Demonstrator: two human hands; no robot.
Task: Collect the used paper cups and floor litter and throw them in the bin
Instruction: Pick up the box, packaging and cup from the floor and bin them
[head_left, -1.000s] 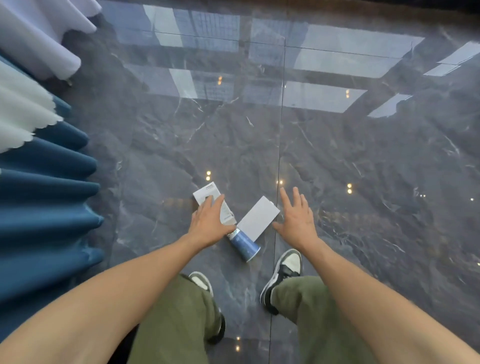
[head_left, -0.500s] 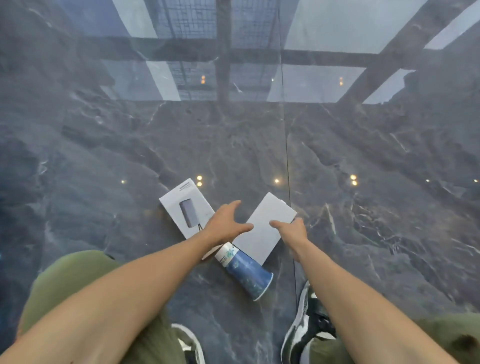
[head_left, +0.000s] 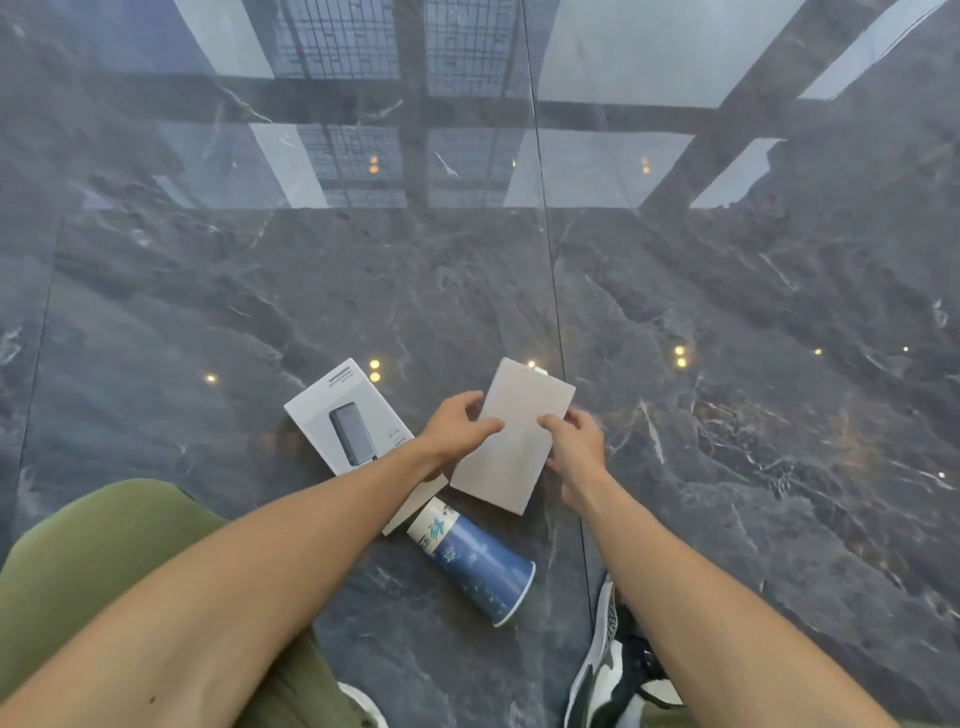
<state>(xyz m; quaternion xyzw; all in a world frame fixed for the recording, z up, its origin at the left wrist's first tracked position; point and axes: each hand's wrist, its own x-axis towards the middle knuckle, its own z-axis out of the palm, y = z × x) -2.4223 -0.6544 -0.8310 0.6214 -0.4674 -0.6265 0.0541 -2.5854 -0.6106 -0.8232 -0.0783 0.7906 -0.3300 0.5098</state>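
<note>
A plain white flat box (head_left: 514, 441) is held between both hands just above the dark marble floor. My left hand (head_left: 457, 428) grips its left edge, thumb across the top. My right hand (head_left: 574, 441) pinches its right edge. To the left, a white power bank box (head_left: 348, 415) with a printed picture lies flat on the floor, partly under my left forearm. A blue paper cup (head_left: 475, 564) lies on its side below the boxes, its open mouth pointing toward the lower right. No bin is in view.
Glossy dark marble floor (head_left: 727, 389) reflects ceiling panels and lights. My olive-trousered knee (head_left: 104, 545) fills the lower left. My right shoe (head_left: 618, 670) stands near the bottom edge, just right of the cup.
Both hands have closed on the plain white box and it is now tilted off the floor. The view has dropped nearer to the floor; the blue curtain has left the view.
</note>
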